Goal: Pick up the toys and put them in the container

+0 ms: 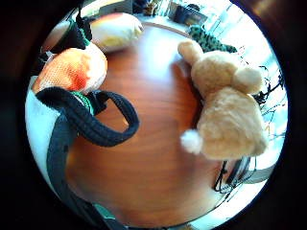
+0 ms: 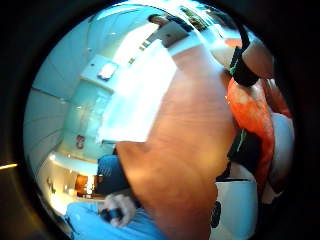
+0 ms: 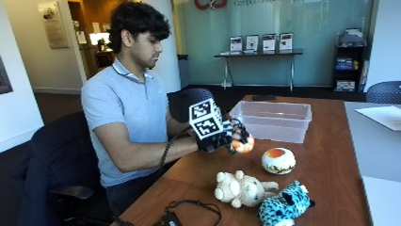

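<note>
In the outside view my gloved right hand (image 3: 216, 136) grips a small orange and white soft toy (image 3: 243, 144) in the air above the table's near-left side. The clear plastic container (image 3: 272, 121) stands just beyond it, with nothing showing inside. On the table lie a round white and orange toy (image 3: 278, 160), a tan plush animal (image 3: 241, 188) and a teal spotted plush (image 3: 285, 205). The little finger side palm view has the orange toy (image 1: 72, 69) close against the palm, and the tan plush (image 1: 225, 105) on the wood below. The orange toy (image 2: 252, 115) also shows in the thumb side view.
The brown wooden table (image 3: 325, 155) runs back to the right, with a grey table and a sheet of paper (image 3: 382, 115) beside it. A dark office chair (image 3: 56, 165) holds the seated person at the table's left edge.
</note>
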`<state>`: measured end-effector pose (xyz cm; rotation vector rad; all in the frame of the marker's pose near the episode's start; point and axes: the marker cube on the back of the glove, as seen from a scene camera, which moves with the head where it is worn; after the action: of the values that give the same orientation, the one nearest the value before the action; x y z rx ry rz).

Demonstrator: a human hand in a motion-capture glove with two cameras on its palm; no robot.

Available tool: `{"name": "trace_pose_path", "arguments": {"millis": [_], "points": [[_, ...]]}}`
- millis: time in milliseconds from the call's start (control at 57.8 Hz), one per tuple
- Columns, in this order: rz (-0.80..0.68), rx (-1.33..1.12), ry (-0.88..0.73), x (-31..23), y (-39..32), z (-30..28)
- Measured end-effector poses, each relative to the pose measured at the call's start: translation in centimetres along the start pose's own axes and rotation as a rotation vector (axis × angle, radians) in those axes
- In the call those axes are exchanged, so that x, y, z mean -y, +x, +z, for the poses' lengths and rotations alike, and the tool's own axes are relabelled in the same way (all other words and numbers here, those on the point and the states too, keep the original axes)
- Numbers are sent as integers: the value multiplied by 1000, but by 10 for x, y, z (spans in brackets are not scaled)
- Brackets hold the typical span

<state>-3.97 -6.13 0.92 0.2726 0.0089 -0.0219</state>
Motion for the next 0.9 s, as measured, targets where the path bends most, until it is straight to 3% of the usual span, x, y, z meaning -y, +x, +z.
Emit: {"name": "trace_pose_path", "arguments": {"millis": [225,381,502,675,762,900], "points": [[-290,97,-120,82,-125,-58],[-384,90,-236,145,-183,-45],[-411,103,-282,161,-209,-21],[-413,51,-364,159,-208,-3],[-393,4,-332,160,-190,-9],[-249,-54,-276,172,-131,-20]]}}
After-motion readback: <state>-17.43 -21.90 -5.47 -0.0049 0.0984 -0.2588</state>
